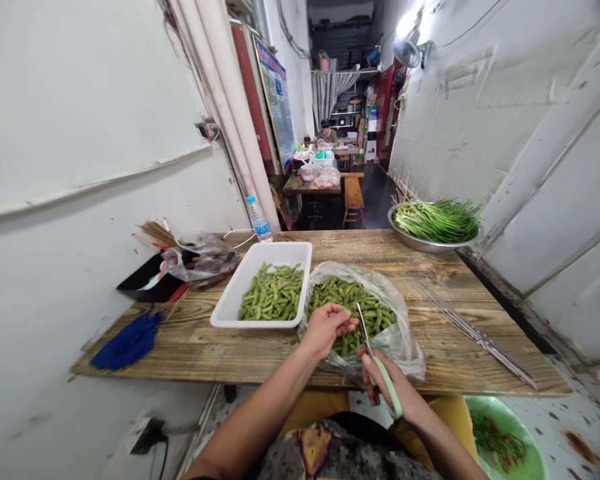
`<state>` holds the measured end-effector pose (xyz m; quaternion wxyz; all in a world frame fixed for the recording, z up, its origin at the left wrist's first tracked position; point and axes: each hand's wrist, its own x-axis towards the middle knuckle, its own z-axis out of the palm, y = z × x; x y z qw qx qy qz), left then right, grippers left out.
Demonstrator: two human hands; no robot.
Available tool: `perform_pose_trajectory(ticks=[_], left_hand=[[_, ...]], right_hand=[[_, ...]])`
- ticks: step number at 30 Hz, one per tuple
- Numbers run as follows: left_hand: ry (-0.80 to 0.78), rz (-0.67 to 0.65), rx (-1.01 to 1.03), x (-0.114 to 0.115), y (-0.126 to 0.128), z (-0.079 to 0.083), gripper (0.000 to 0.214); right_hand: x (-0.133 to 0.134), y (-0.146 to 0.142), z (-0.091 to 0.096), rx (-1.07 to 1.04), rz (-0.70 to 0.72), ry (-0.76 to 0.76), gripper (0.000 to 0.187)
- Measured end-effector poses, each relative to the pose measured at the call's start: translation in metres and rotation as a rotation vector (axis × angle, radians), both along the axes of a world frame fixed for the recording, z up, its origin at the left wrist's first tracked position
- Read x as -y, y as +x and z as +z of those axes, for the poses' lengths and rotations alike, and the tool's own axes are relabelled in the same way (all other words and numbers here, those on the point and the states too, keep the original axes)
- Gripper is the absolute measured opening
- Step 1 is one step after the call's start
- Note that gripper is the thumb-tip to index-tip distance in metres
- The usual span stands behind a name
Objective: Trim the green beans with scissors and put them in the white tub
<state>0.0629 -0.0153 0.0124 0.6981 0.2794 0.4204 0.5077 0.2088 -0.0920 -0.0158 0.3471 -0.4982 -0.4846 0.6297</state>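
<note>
My right hand (385,380) is wrapped round a pair of scissors (391,390) with pale green handles, their blades pointing up and away from me. My left hand (330,327) is closed in a pinch beside the blades, on what looks like a green soybean pod, mostly covered by the fingers. Both hands are over a clear plastic bag (405,347), rolled open and full of soybean pods (347,293). Left of the bag, a white plastic tray (221,313) holds more green pods (273,293).
Metal skewers (480,337) lie on the wooden table (180,353) at right, below a steel bowl (430,247) of green stalks. A water bottle (261,223), black container (150,283) and blue glove (127,340) are at left. A green basin (525,440) stands on the floor.
</note>
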Motion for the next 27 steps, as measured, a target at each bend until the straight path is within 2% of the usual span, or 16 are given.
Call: perform_pose_trajectory(ticks=[8,10,11,13,15,17,18,19,20,23,24,25,27], left_hand=[[0.013,-0.033,-0.059,0.006,0.006,-0.003,0.025],[0.05,0.002,-0.121,0.0,-0.001,-0.005,0.024],[0.092,0.061,-0.19,-0.005,-0.008,-0.005,0.023],[0.226,0.259,-0.437,-0.015,-0.028,-0.002,0.018],[0.397,0.486,-0.827,-0.024,-0.052,0.004,0.014],[0.53,0.616,-1.232,-0.028,-0.068,0.01,0.02],[0.579,0.631,-1.396,-0.029,-0.072,0.011,0.024],[0.628,0.597,-1.516,-0.028,-0.072,0.011,0.026],[0.684,0.504,-1.592,-0.027,-0.069,0.009,0.026],[0.822,0.058,-1.634,-0.024,-0.048,-0.004,0.016],[0.826,-0.048,-1.634,-0.024,-0.041,-0.009,0.015],[0.808,-0.102,-1.642,-0.025,-0.035,-0.014,0.014],[0.751,-0.109,-1.652,-0.028,-0.028,-0.02,0.015]], right_hand=[[-0.004,0.0,0.0,-0.02,-0.047,-0.038,0.042],[-0.005,0.002,-0.003,-0.006,-0.042,-0.071,0.041],[-0.005,0.003,-0.004,-0.002,-0.039,-0.078,0.042],[-0.005,0.006,-0.009,-0.016,-0.039,-0.071,0.043],[-0.005,0.008,-0.014,-0.042,-0.037,-0.062,0.045],[-0.004,0.009,-0.017,-0.054,-0.034,-0.055,0.045],[-0.004,0.008,-0.018,-0.05,-0.03,-0.048,0.045],[-0.004,0.008,-0.017,-0.043,-0.026,-0.043,0.046],[-0.004,0.007,-0.016,-0.036,-0.023,-0.04,0.046],[-0.004,0.004,-0.01,-0.009,-0.018,-0.046,0.049],[-0.003,0.004,-0.008,0.003,-0.018,-0.048,0.049],[-0.002,0.004,-0.005,0.016,-0.016,-0.048,0.049],[-0.001,0.005,-0.001,0.044,-0.011,-0.046,0.049]])
